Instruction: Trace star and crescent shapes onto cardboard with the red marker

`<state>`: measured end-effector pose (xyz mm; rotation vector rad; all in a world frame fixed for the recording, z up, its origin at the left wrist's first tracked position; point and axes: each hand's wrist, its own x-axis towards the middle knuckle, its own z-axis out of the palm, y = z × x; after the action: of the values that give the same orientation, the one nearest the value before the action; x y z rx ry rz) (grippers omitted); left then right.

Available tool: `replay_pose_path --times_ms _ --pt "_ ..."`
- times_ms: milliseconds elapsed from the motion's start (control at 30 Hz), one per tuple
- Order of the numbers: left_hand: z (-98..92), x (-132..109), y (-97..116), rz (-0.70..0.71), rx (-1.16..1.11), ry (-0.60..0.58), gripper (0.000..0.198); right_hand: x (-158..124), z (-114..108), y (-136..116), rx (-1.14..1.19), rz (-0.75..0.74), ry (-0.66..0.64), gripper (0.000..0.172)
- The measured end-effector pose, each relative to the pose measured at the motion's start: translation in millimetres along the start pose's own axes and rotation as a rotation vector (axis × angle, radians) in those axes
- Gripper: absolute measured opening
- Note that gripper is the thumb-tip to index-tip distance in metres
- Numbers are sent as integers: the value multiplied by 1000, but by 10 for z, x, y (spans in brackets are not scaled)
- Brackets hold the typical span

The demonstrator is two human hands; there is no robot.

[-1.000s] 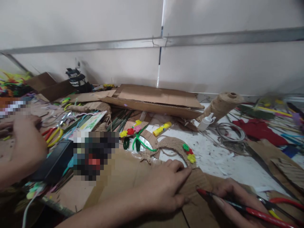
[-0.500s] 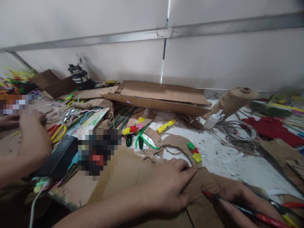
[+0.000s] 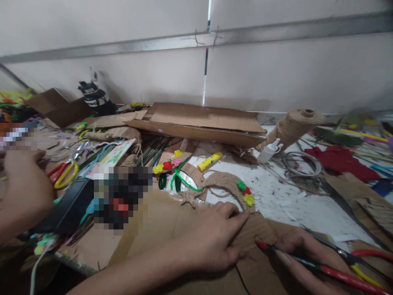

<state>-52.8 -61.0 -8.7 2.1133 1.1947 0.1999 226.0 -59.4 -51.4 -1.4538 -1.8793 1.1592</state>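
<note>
My left hand (image 3: 216, 235) lies flat on a brown cardboard sheet (image 3: 166, 219), its fingers pointing up and right. At the lower right my right hand (image 3: 303, 254) is closed around a red and black pen-like tool (image 3: 294, 260), whose red tip is over the cardboard by a small curled mark or thread. Scissors (image 3: 346, 256) lie beside and partly behind my right hand. Beyond my left hand are a twine-wrapped crescent (image 3: 225, 180) with green, red and yellow flowers, and a small twine star (image 3: 192, 197).
A twine roll (image 3: 294, 125), a glue bottle (image 3: 270, 151), a yellow glue stick (image 3: 210, 161) and a wire coil (image 3: 302, 164) stand or lie behind. Folded cardboard (image 3: 199, 123) lies by the wall. At the left are another person's hands (image 3: 24, 180), near red and yellow-handled scissors (image 3: 66, 174).
The view has shifted slightly, so most things appear further left. The other person's hand at the left has moved left. My two hands keep nearly the same places on the cardboard.
</note>
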Motion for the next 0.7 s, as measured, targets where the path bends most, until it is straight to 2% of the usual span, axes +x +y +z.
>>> replay_pose_path --times_ms 300,500,567,700 --pt "4 0 -8 -7 -6 11 73 -34 57 14 75 15 35 37" --pt "-56 -61 62 21 -35 37 71 -19 6 151 104 -2 187 24" --pt "-121 -103 93 26 -17 97 63 -22 13 170 128 5 203 21" --pt "-328 -220 39 -84 100 258 23 -26 19 190 147 7 176 25"
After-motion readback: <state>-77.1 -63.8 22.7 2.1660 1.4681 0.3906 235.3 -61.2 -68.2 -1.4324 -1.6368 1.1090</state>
